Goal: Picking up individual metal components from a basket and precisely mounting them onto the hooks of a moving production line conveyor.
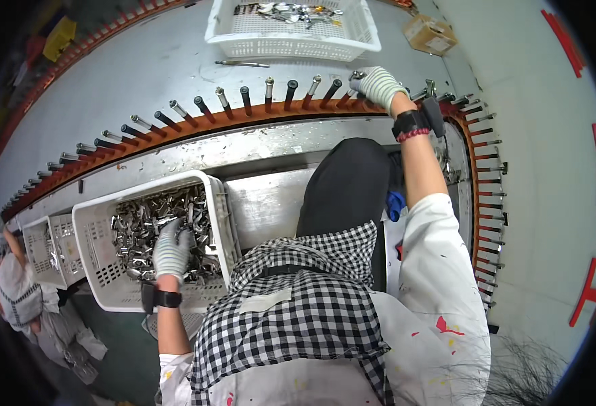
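My left hand (171, 253), in a striped white glove, is down in a white plastic basket (97, 272) among a heap of small shiny metal parts (142, 227). Its fingers are bent, with one shiny part at their tips. Out ahead on the right, my right hand (381, 89), gloved the same way, is closed at the row of upright pegs (291, 93). A small metal part (357, 75) shows at its fingertips, right above the pegs. The glove covers most of that part, so its exact shape is hidden.
The pegs stand along a curved orange track (237, 120) that bends toward me on the right. Beyond it are another white basket (298, 47) with metal pieces, a thin rod (242, 64) and a cardboard box (430, 34). At far left another person (24, 287) works beside more baskets (53, 250).
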`<state>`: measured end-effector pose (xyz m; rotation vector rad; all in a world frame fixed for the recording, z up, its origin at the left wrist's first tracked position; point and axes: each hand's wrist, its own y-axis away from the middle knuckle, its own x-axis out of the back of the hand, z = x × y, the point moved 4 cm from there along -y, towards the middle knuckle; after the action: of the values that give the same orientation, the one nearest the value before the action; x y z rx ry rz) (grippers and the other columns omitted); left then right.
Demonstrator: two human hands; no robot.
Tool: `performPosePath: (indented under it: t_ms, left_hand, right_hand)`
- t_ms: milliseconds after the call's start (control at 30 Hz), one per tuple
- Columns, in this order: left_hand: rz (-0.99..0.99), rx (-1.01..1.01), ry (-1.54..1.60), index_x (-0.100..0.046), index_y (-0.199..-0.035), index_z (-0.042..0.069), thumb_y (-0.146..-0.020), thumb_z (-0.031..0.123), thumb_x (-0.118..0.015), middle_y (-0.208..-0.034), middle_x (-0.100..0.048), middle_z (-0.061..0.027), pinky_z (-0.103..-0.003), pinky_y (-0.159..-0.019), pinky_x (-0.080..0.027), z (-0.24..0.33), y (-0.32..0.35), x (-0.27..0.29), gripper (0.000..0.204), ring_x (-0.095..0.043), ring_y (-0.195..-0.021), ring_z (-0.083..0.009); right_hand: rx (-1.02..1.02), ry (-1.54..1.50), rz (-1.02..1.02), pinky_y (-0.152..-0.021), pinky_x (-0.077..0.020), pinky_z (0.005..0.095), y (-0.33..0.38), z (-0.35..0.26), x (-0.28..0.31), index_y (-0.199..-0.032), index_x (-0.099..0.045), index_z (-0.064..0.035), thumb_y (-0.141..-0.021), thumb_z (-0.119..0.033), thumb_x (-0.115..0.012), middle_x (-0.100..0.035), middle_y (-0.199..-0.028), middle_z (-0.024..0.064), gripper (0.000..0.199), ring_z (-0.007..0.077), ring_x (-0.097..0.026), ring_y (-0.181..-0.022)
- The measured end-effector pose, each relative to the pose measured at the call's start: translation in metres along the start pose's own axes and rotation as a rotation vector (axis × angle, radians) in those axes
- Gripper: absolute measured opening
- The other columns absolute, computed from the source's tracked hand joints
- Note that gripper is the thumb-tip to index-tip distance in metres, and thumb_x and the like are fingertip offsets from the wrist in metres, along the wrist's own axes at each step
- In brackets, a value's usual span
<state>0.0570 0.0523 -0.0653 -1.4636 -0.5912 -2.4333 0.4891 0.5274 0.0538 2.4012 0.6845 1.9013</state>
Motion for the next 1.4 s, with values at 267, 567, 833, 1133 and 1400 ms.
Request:
performPosePath:
  t_ms: [267, 567, 833, 1133, 1400]
  left_hand:
    - [-0.117, 0.053, 0.85, -0.05, -0.147, -0.007, -0.093, -0.006, -0.061, -0.13, -0.067, -0.018, -0.044, -0.099, -0.053, 0.08, 0.015, -0.093, 0.055, -0.065, -0.115, -0.0282]
    - [0.466, 0.223, 0.003, -0.061, -0.125, 0.004, -0.088, 0.009, -0.066, -0.075, -0.062, -0.0094, -0.046, -0.051, -0.048, 0.097, -0.014, -0.084, 0.037, -0.067, -0.062, -0.0301]
    - [0.587, 0.181, 0.012, -0.065, -0.12, 0.003, -0.089, 0.013, -0.065, -0.08, -0.062, -0.0095, -0.044, -0.051, -0.046, 0.101, -0.034, -0.096, 0.032, -0.065, -0.062, -0.028]
    - [0.461, 0.234, 0.023, -0.061, -0.14, 0.002, -0.088, 0.022, -0.069, -0.085, -0.065, -0.0097, -0.045, -0.059, -0.049, 0.095, -0.025, -0.071, 0.055, -0.066, -0.068, -0.0278]
    - [0.41, -0.034, 0.73, -0.025, -0.169, 0.005, -0.089, 0.02, -0.074, -0.159, -0.047, -0.0215, -0.043, -0.109, -0.054, 0.074, 0.069, 0.053, 0.095, -0.06, -0.13, -0.0391]
  right_hand:
    - [0.737, -0.192, 0.134, -0.091, -0.0579, 0.0501, -0.016, -0.235, -0.13, -0.116, -0.074, -0.007, -0.095, -0.019, -0.066, -0.077, -0.109, 0.0202, 0.026, 0.0408, -0.075, -0.103]
    - [1.066, -0.548, -0.467, -0.094, -0.0549, 0.0595, 0.033, -0.364, -0.273, -0.136, -0.056, -0.0134, -0.098, -0.035, -0.062, -0.069, -0.125, 0.0197, 0.044, 0.0418, -0.073, -0.108]
    - [0.639, -0.569, -0.665, -0.098, -0.0523, 0.0678, -0.036, -0.232, -0.205, -0.153, -0.04, -0.019, -0.101, -0.049, -0.059, -0.063, -0.14, 0.0191, 0.063, 0.0426, -0.072, -0.112]
    - [0.046, -0.58, -0.78, -0.102, -0.0493, 0.0771, 0.033, -0.244, -0.064, -0.173, -0.022, -0.0254, -0.105, -0.065, -0.055, -0.056, -0.156, 0.0185, 0.085, 0.0436, -0.07, -0.118]
    - [0.425, -0.953, -0.638, -0.084, -0.0563, 0.0343, 0.191, -0.374, -0.169, -0.13, -0.07, -0.0026, -0.104, -0.029, -0.072, -0.075, -0.109, 0.0053, 0.036, 0.0172, -0.069, -0.095]
